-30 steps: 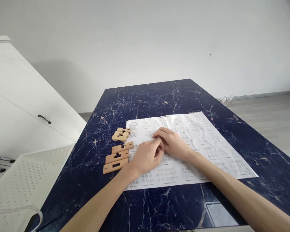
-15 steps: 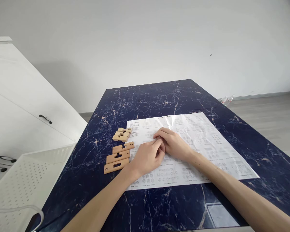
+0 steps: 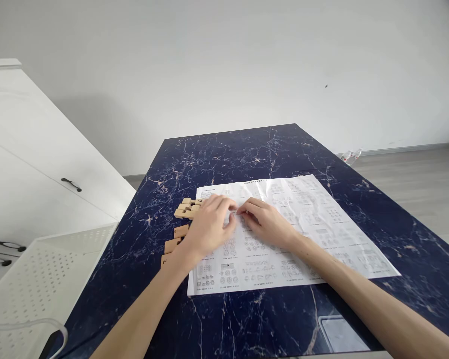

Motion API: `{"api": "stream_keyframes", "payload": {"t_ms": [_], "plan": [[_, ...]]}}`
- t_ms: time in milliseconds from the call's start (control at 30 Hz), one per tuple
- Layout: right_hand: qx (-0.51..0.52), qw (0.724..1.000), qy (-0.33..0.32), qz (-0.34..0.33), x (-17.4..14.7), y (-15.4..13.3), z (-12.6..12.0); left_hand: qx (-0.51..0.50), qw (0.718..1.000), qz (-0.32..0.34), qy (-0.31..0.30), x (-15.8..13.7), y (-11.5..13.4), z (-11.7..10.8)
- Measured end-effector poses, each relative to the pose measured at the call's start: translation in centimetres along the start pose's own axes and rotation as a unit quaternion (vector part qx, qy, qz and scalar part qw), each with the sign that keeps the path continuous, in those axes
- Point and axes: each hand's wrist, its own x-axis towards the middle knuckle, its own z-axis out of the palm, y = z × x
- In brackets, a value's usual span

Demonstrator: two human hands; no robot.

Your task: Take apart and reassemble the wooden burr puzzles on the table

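My left hand (image 3: pixel 212 224) is over the left part of a large creased printed sheet (image 3: pixel 321 234). Its fingers curve forward with the thumb apart from them, and nothing shows in them. Close to its fingertips is my right hand (image 3: pixel 267 223), low over the sheet. The right fingers curl down with their tips close to the thumb; whatever they may hold is hidden. Left of the sheet lie pale notched wooden blocks (image 3: pixel 183 213), touching or just behind my left hand in view. Nearer me, flat wooden pieces (image 3: pixel 172 246) with slots and numbers are partly covered by my left hand and wrist.
The sheet lies on a dark blue marbled table (image 3: pixel 227 154). A glassy rectangular panel (image 3: pixel 344 333) is at the near right edge. White cabinets (image 3: pixel 48 144) stand to the left, above a perforated white surface (image 3: pixel 41 279) with a pale cable (image 3: pixel 30 326).
My left hand has moved forward and left, away from my right hand, and its fingers have opened out. It now covers more of the wooden pieces. My right hand has barely moved.
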Motion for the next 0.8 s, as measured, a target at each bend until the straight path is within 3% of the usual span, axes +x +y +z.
{"api": "stream_keyframes", "payload": {"t_ms": [133, 333, 600, 800], "plan": [[-0.001, 1.000, -0.016, 0.019, 0.0, 0.0, -0.1, 0.165, 0.979, -0.109, 0.050, -0.2, -2.4, -0.3], [-0.009, 1.000, -0.019, 0.021, -0.1, 0.0, -0.1, 0.289, 0.927, -0.240, 0.008, -0.8, -3.1, -0.6], [-0.009, 1.000, -0.019, 0.019, 0.0, -0.1, -0.1, 0.298, 0.902, -0.310, -0.049, -1.0, -3.7, -1.5], [-0.010, 1.000, -0.019, 0.015, 0.0, -0.1, -0.1, 0.301, 0.906, -0.292, -0.064, -1.1, -3.6, -1.2]]}}
